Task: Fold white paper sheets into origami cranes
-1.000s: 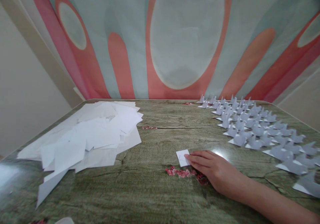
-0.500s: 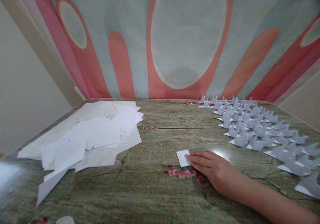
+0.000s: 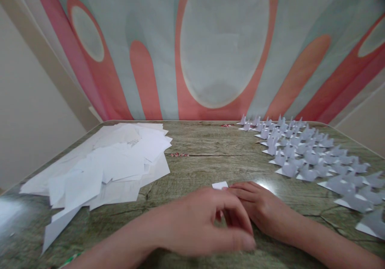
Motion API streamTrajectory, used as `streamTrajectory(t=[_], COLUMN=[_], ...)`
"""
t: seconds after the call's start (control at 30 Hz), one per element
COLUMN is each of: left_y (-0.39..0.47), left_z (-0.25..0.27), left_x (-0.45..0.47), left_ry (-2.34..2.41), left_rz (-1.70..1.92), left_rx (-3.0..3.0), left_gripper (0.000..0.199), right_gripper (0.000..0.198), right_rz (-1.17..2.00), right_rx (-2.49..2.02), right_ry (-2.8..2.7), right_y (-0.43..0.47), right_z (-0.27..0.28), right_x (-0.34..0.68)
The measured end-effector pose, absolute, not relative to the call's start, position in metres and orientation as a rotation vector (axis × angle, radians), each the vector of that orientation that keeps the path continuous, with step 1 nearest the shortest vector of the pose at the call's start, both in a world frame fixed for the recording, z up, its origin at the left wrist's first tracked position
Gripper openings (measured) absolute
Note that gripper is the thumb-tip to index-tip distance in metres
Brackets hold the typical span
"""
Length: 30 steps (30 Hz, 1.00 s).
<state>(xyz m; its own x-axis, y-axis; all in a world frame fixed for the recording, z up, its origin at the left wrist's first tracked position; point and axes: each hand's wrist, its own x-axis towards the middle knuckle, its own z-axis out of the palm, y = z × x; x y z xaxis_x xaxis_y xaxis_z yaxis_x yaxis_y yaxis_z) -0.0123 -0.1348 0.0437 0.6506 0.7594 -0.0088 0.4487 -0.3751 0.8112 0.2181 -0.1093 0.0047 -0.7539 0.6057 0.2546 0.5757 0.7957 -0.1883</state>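
Observation:
A small folded square of white paper [image 3: 219,185] lies flat near the middle of the table. Only its far edge shows, since my left hand covers the rest. My right hand [image 3: 261,204] rests on the table at the paper's right side, its fingers together and holding it down. In front of the paper, my left hand [image 3: 207,221] is lifted and slightly blurred. Its fingers are bent, with a gap between them and the outstretched thumb, and nothing can be seen in it.
A spread pile of white paper sheets [image 3: 120,160] covers the table's left side. Several rows of folded white paper birds [image 3: 309,156] stand along the right. The wood-patterned table [image 3: 207,140] ends at a patterned curtain [image 3: 225,52]. Something green [image 3: 70,259] peeks out by my left forearm.
My left hand has come in from the lower left, reaching across in front of the folded paper and hiding most of it. My right hand has stayed in place.

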Motion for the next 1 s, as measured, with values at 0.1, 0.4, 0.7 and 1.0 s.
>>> streamTrajectory(t=[0.1, 0.4, 0.7, 1.0], left_y=[-0.083, -0.071, -0.063, -0.064], left_z=[0.051, 0.029, 0.026, 0.033], left_x=[0.008, 0.013, 0.014, 0.019], left_ry=[1.168, 1.301, 1.165, 1.029], left_rz=[0.441, 0.390, 0.484, 0.602], left_rx=[2.228, 2.328, 2.037, 1.854], left_gripper=[0.020, 0.020, 0.025, 0.005], right_gripper=[0.030, 0.031, 0.017, 0.015], right_rz=[0.073, 0.115, 0.404, 0.878], right_rx=[-0.949, -1.017, -1.065, -1.261], right_ry=[-2.667, -2.631, -2.290, -1.957], right_y=[-0.109, -0.109, -0.109, -0.102], right_z=[0.005, 0.006, 0.000, 0.012], right_x=[0.217, 0.219, 0.218, 0.211])
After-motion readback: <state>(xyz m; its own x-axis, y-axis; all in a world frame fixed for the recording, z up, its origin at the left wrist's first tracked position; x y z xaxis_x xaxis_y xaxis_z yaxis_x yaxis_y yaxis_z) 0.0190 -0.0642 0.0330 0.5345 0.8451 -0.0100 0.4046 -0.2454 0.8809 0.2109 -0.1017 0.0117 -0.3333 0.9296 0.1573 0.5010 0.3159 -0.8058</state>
